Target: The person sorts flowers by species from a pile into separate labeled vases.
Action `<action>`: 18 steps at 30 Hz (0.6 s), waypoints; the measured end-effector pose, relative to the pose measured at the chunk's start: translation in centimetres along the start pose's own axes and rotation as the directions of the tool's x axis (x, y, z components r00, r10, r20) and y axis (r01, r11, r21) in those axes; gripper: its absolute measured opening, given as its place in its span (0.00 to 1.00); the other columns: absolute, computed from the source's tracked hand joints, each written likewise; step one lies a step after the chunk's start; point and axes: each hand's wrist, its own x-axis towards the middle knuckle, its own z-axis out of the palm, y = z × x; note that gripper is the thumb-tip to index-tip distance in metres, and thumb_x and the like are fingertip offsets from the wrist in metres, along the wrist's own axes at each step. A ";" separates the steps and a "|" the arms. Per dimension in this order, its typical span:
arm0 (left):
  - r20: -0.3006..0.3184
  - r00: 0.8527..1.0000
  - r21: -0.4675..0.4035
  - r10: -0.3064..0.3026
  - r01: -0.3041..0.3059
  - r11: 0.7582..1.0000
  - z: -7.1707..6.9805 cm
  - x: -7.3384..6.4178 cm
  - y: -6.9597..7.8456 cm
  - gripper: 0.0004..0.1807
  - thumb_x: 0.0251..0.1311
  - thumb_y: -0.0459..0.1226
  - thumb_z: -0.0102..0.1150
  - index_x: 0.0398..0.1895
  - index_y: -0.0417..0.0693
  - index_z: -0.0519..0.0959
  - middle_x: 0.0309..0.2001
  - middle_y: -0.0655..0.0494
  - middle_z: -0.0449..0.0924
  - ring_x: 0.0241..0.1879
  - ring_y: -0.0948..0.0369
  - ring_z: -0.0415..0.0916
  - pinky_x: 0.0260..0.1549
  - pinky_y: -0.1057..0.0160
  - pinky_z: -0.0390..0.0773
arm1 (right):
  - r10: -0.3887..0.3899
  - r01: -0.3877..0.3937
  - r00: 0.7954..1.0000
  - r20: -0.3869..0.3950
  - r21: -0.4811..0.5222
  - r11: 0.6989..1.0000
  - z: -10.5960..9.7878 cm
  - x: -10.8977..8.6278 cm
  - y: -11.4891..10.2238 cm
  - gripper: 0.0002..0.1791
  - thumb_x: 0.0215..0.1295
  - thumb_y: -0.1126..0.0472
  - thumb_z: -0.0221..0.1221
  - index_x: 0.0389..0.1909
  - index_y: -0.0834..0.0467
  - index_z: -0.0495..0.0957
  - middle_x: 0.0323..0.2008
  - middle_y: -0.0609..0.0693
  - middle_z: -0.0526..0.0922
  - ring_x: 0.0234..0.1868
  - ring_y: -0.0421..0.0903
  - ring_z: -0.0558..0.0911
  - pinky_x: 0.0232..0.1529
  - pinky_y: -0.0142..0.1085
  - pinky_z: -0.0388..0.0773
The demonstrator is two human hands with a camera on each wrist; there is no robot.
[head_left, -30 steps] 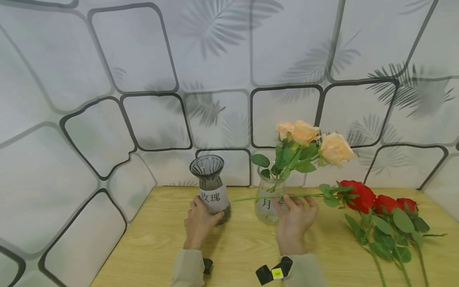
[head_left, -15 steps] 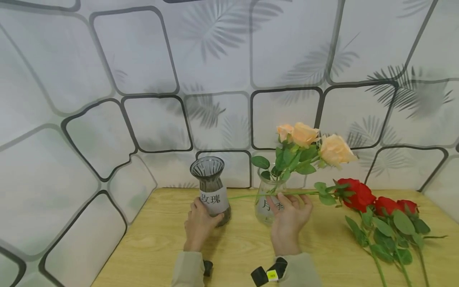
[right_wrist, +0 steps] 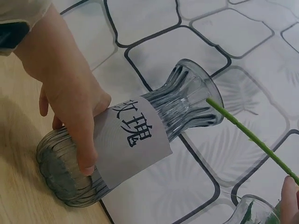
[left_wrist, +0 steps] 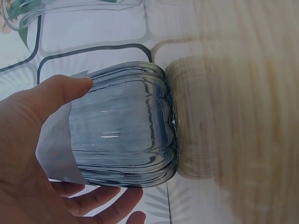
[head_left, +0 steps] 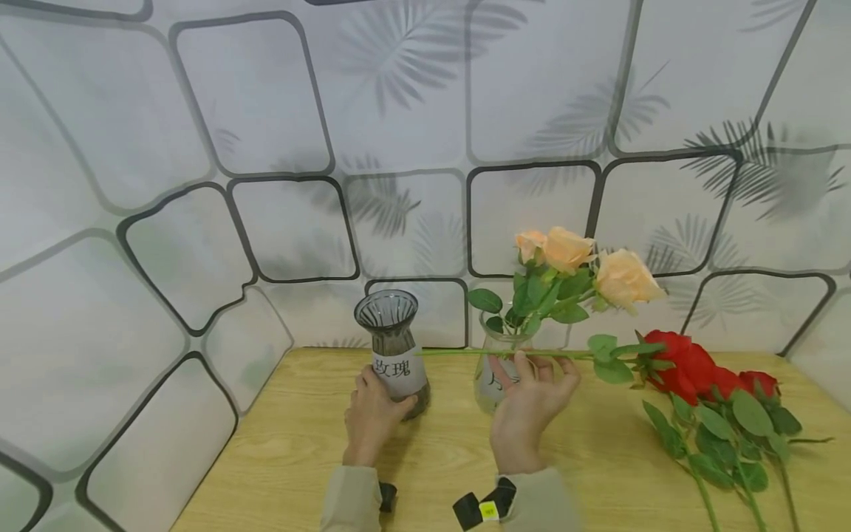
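Note:
A grey ribbed glass vase (head_left: 392, 332) with a white paper label stands on the table, and my left hand (head_left: 374, 417) grips its lower part. In the left wrist view the thumb and fingers are round the vase (left_wrist: 121, 126). My right hand (head_left: 532, 417) pinches the green stem of a red rose (head_left: 678, 363), held level with its bloom to the right. The bare stem end (right_wrist: 212, 102) appears near the vase mouth in the right wrist view; whether they touch I cannot tell. Behind the right hand, a clear glass vase (head_left: 488, 391) holds three peach roses (head_left: 565, 250).
More red roses (head_left: 758, 388) lie at the right side of the wooden table (head_left: 279, 451), their stems pointing toward the near edge. A patterned wall covering (head_left: 405, 229) rises behind the table and along its left.
My right hand has shifted left and the stem has risen slightly, its bare end coming over to the grey vase. My left hand keeps its grip on the vase in place.

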 end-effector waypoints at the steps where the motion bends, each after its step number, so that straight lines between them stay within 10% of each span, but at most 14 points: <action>1: 0.001 1.000 0.001 0.000 0.000 1.000 0.0 0.0 0.0 0.48 0.47 0.47 0.80 0.62 0.29 0.63 0.49 0.34 0.72 0.43 0.38 0.77 0.34 0.38 0.80 | -0.019 0.019 1.000 0.007 -0.006 1.000 0.1 -0.1 0.1 0.19 0.69 0.81 0.50 0.52 0.61 0.58 0.36 0.56 0.68 0.34 0.48 0.77 0.37 0.53 0.85; 18: 0.021 0.999 -0.016 -0.024 0.024 1.000 0.0 0.2 0.0 0.48 0.48 0.46 0.80 0.64 0.30 0.62 0.51 0.34 0.72 0.45 0.38 0.76 0.37 0.39 0.80 | -0.205 0.191 0.961 0.185 0.091 0.977 2.3 -1.0 0.7 0.17 0.68 0.79 0.53 0.48 0.62 0.58 0.36 0.56 0.70 0.35 0.48 0.76 0.37 0.50 0.86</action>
